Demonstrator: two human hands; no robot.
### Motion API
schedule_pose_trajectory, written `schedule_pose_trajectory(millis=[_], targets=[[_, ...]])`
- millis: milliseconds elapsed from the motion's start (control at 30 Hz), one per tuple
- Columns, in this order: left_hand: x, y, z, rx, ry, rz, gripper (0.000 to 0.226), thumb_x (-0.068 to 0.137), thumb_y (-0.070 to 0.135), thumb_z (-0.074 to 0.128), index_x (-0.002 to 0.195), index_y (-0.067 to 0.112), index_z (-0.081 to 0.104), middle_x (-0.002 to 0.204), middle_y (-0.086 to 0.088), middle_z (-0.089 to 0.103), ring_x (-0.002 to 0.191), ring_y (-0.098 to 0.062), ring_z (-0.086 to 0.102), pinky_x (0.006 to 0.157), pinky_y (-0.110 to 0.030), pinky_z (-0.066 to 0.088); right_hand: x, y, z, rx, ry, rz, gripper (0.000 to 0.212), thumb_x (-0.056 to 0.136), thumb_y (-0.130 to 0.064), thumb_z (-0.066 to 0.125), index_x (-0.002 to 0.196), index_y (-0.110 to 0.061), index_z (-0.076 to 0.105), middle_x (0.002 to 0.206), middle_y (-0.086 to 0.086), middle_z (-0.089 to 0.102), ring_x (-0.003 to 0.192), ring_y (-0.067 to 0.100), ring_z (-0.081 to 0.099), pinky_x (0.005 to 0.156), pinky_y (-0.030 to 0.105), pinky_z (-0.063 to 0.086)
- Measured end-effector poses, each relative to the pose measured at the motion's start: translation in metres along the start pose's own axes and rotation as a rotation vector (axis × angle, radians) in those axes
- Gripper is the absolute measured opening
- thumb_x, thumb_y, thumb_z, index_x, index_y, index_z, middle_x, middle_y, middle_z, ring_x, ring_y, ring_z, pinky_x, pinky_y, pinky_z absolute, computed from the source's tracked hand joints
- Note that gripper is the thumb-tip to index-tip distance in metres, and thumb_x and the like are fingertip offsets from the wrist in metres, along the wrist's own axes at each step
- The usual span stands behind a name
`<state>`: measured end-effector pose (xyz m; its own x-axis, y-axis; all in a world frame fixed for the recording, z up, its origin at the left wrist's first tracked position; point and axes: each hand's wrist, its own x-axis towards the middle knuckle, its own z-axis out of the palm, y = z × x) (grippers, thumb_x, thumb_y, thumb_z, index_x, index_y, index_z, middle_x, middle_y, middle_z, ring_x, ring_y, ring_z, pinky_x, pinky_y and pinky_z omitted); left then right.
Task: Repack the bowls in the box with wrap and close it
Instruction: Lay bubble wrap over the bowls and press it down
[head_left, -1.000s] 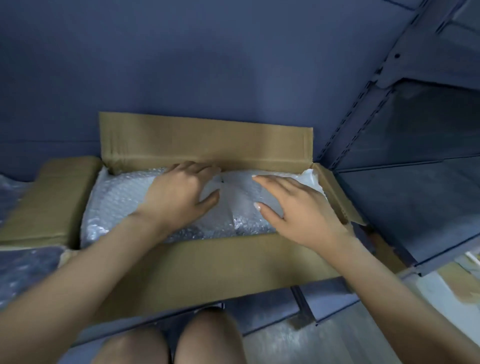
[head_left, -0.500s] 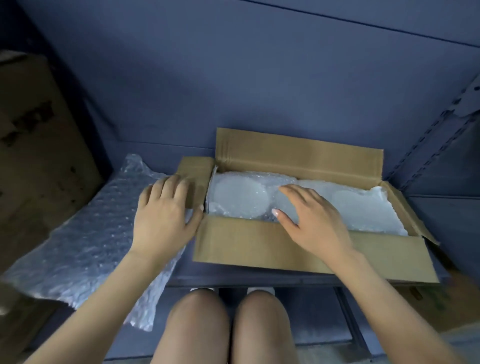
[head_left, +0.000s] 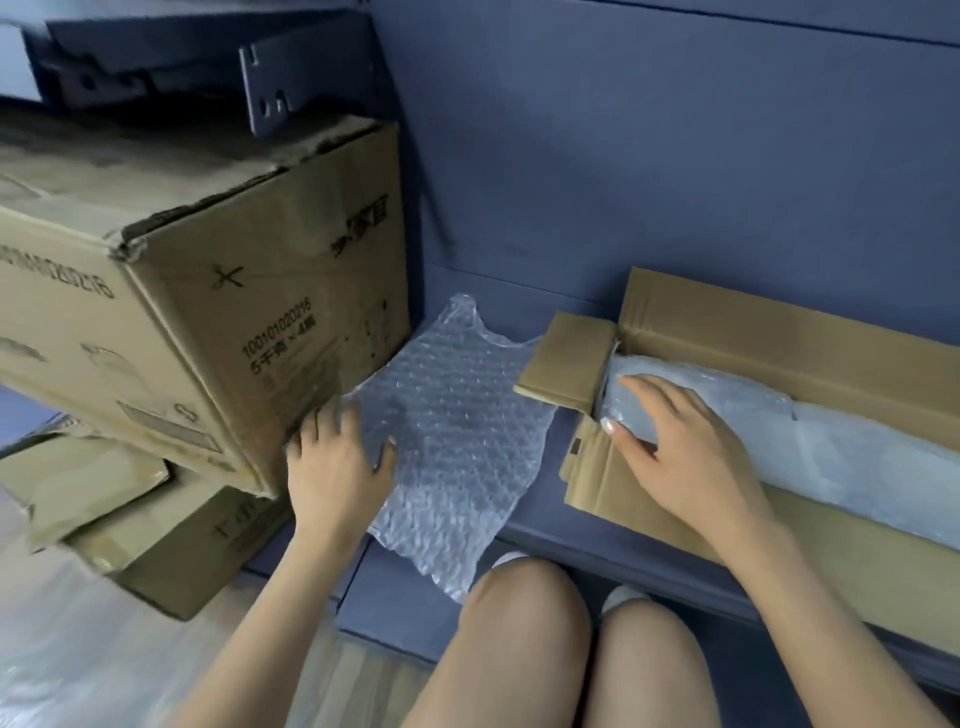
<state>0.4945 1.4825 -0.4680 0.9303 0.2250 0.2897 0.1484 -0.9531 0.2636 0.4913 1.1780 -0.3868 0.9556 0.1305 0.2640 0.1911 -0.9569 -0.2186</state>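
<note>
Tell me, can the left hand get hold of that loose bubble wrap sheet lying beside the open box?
Probably yes. The left hand already rests on the near-left edge of the bubble wrap sheet, which lies flat on the shelf with nothing on top. The big carton stands close alongside but does not cover it.

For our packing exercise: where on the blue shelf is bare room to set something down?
Bare shelf lies behind the loose bubble wrap, up to the back wall, plus a narrow strip between wrap and open box. Leftward is crowded by a big carton.
</note>
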Motion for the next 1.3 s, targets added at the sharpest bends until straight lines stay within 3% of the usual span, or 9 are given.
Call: schedule_pose_trajectory(millis=[233, 367, 500, 600, 667, 767, 900, 1133, 1300], targets=[[-0.052, -0.016, 0.014, -0.262, 0.079, -0.216, 0.065, 0.079, 0.025, 0.071, 0.131, -0.002, 0.043, 0.135, -0.022, 0.044, 0.125, -0.04, 0.038, 0.097, -0.05, 0.039, 0.003, -0.004, 0.006, -0.015, -0.025, -0.031, 0.053, 0.094, -0.049, 0.04, 0.141, -0.024, 0.041, 0.145, -0.009, 0.043, 0.13, 0.013, 0.038, 0.098, 0.031, 0.038], [-0.052, -0.006, 0.014, -0.658, 0.064, -0.533, 0.078, 0.08, 0.023, 0.073, 0.14, -0.001, 0.029, 0.142, -0.019, 0.031, 0.133, -0.03, 0.026, 0.105, -0.041, 0.031, 0.001, -0.005, 0.008, -0.013, -0.031, -0.035, 0.053, 0.094, -0.049, 0.042, 0.141, -0.024, 0.041, 0.144, -0.01, 0.043, 0.13, 0.012, 0.039, 0.097, 0.03, 0.038], [-0.043, -0.004, 0.02, -1.017, 0.045, -0.735, 0.069, 0.079, 0.016, 0.075, 0.132, 0.0, 0.034, 0.115, -0.007, 0.053, 0.103, -0.022, 0.055, 0.089, -0.034, 0.044, -0.001, -0.003, 0.008, -0.01, -0.043, -0.037, 0.053, 0.094, -0.049, 0.042, 0.141, -0.024, 0.041, 0.144, -0.009, 0.044, 0.131, 0.012, 0.038, 0.097, 0.031, 0.039], [-0.039, 0.0, 0.024, -1.124, 0.036, -0.849, 0.054, 0.081, 0.013, 0.073, 0.123, 0.0, 0.041, 0.098, -0.005, 0.055, 0.086, -0.026, 0.056, 0.075, -0.027, 0.042, -0.002, -0.002, 0.007, -0.017, -0.057, -0.039, 0.053, 0.095, -0.049, 0.041, 0.141, -0.023, 0.04, 0.145, -0.009, 0.043, 0.131, 0.012, 0.038, 0.096, 0.03, 0.039], [-0.039, 0.002, 0.025, -1.075, 0.033, -0.832, 0.035, 0.083, 0.015, 0.07, 0.107, 0.004, 0.047, 0.084, -0.002, 0.049, 0.078, -0.028, 0.05, 0.064, -0.024, 0.038, -0.002, -0.002, 0.005, -0.011, -0.07, -0.028, 0.053, 0.095, -0.049, 0.04, 0.142, -0.024, 0.039, 0.146, -0.009, 0.041, 0.132, 0.012, 0.037, 0.096, 0.03, 0.039], [-0.04, 0.005, 0.023, -1.068, 0.055, -0.775, 0.021, 0.085, 0.017, 0.067, 0.09, 0.002, 0.052, 0.077, -0.005, 0.048, 0.072, -0.02, 0.045, 0.063, -0.029, 0.036, -0.003, -0.001, 0.002, 0.003, -0.069, -0.023, 0.053, 0.095, -0.048, 0.041, 0.141, -0.024, 0.04, 0.146, -0.009, 0.041, 0.131, 0.013, 0.038, 0.095, 0.03, 0.039], [-0.036, 0.021, 0.005, -1.115, 0.096, -0.692, 0.035, 0.088, 0.014, 0.065, 0.063, 0.016, 0.04, 0.062, 0.004, 0.038, 0.057, -0.011, 0.034, 0.058, -0.025, 0.032, -0.004, 0.001, -0.002, 0.02, -0.059, -0.01, 0.053, 0.095, -0.047, 0.042, 0.142, -0.023, 0.039, 0.147, -0.009, 0.04, 0.132, 0.013, 0.038, 0.096, 0.03, 0.039], [-0.015, 0.044, -0.044, -1.272, 0.2, -0.455, 0.002, 0.087, 0.016, 0.068, 0.085, 0.018, 0.068, 0.084, 0.001, 0.068, 0.077, -0.009, 0.062, 0.074, -0.024, 0.05, -0.006, 0.009, -0.011, 0.106, -0.029, 0.015, 0.055, 0.095, -0.046, 0.043, 0.145, -0.026, 0.033, 0.149, -0.013, 0.036, 0.134, 0.008, 0.035, 0.1, 0.027, 0.036], [0.005, 0.079, -0.094, -1.342, 0.248, -0.197, 0.006, 0.086, 0.014, 0.068, 0.089, 0.018, 0.07, 0.086, 0.005, 0.071, 0.083, -0.005, 0.065, 0.078, -0.018, 0.052, -0.002, 0.012, -0.021, 0.202, 0.047, 0.026, 0.053, 0.095, -0.045, 0.045, 0.144, -0.028, 0.035, 0.148, -0.013, 0.038, 0.135, 0.008, 0.034, 0.104, 0.025, 0.032]])
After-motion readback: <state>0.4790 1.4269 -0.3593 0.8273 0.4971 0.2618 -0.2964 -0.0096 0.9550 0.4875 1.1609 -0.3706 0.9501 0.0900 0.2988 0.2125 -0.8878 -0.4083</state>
